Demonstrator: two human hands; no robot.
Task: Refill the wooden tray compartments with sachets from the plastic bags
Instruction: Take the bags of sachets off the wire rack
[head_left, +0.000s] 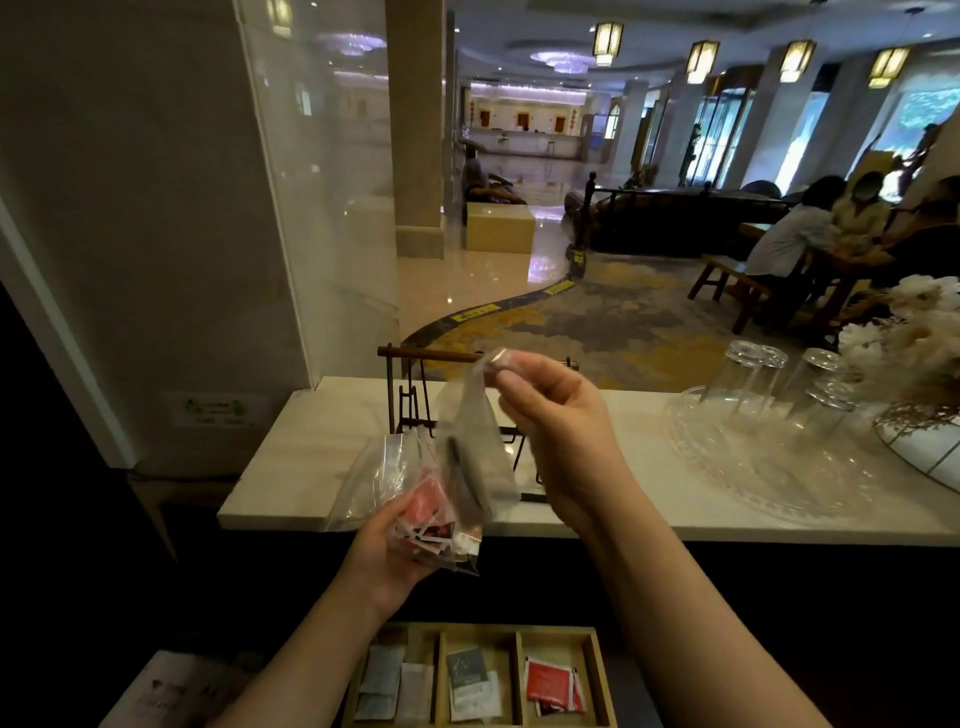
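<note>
My left hand (387, 553) grips a clear plastic bag of red sachets (415, 506) from below, in front of the counter edge. My right hand (550, 415) pinches the top of a second clear bag with dark sachets (470, 467), which hangs beside the first. Low at the frame's bottom lies the wooden tray (597, 670) with three compartments: pale grey sachets (384, 675) on the left, dark green and white ones (470, 680) in the middle, red ones (550, 683) on the right. Both forearms pass over the tray.
A white marble counter (311, 467) runs across the middle, carrying a dark metal stand with a wooden bar (415, 400), a glass tray (753, 467) with upturned glasses (748, 374), and flowers (914, 332) at the right. People sit at a table far right. A wall stands left.
</note>
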